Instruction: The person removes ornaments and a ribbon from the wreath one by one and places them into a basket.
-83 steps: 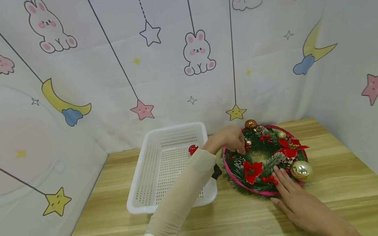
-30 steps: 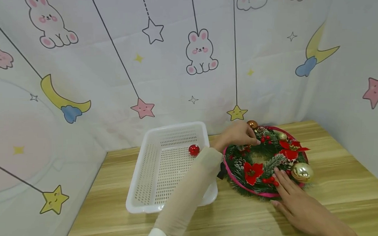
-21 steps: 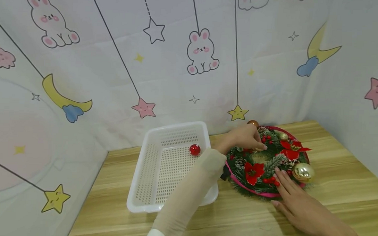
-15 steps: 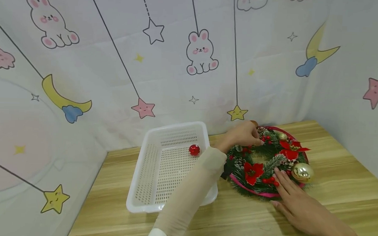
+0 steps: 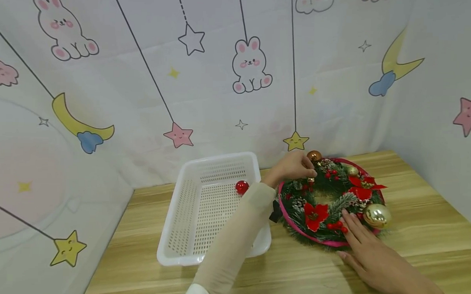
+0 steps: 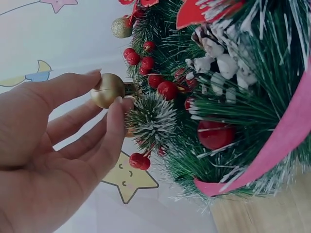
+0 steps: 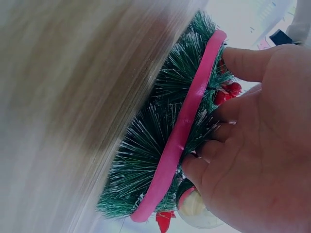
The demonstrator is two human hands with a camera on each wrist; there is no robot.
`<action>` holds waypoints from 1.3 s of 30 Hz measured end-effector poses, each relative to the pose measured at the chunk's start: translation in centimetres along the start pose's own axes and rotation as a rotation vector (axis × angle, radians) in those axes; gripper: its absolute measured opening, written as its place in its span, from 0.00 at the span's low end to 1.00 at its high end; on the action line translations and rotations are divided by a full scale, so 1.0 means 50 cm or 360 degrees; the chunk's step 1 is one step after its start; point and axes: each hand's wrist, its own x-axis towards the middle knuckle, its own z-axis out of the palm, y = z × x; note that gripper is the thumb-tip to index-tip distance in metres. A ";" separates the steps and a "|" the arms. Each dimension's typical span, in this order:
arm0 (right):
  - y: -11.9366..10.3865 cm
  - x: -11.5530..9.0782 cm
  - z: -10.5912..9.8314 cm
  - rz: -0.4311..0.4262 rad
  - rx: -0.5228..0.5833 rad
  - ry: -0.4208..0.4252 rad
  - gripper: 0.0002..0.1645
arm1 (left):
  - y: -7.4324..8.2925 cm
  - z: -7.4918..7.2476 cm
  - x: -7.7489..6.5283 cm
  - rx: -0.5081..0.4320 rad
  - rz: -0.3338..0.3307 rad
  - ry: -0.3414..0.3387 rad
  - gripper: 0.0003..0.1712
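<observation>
A green Christmas wreath (image 5: 341, 203) with red poinsettias, berries, pine cones and a pink ribbon (image 7: 181, 131) lies on the right of the table. My left hand (image 5: 292, 167) is at its far left side. In the left wrist view, the thumb and a finger pinch a small gold bauble (image 6: 108, 91) beside the berries. My right hand (image 5: 376, 254) rests on the wreath's near right edge with fingers extended, close to red berries (image 5: 337, 226) and a large shiny gold bauble (image 5: 377, 215). Its fingertips are partly hidden by greenery in the right wrist view.
A white perforated plastic basket (image 5: 178, 260) stands left of the wreath, under my left forearm. One red bauble (image 5: 241, 187) lies inside it. A copper bauble (image 5: 314, 156) sits at the wreath's far edge, near the patterned backdrop (image 5: 206, 98).
My left hand reached rightward over the wreath, then drew back slightly left, uncovering the copper bauble again. The right hand has stayed in place.
</observation>
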 end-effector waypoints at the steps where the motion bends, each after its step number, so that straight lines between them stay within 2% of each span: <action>1: 0.000 0.000 0.001 0.0001 0.0005 -0.0002 0.40 | -0.002 0.000 -0.001 -0.0025 -0.0009 0.0010 0.12; 11: -0.004 0.005 0.005 -0.0011 -0.0016 0.0008 0.40 | -0.011 -0.007 -0.006 -0.0123 -0.0035 0.0024 0.15; 18: -0.002 0.005 0.008 -0.0018 -0.0041 0.0015 0.41 | -0.003 -0.024 -0.023 -0.0152 0.0014 0.0038 0.17; 22: -0.001 0.005 0.009 -0.0023 -0.0053 0.0023 0.42 | -0.002 -0.041 -0.041 -0.0187 0.0035 0.0037 0.18; 31: -0.003 0.005 0.005 0.0002 -0.0041 -0.0013 0.42 | -0.021 -0.085 -0.086 -0.0376 0.0063 0.0060 0.15; 39: -0.002 0.008 0.007 -0.0003 -0.0062 -0.0010 0.43 | -0.044 -0.120 -0.138 -0.0545 -0.0009 0.0121 0.18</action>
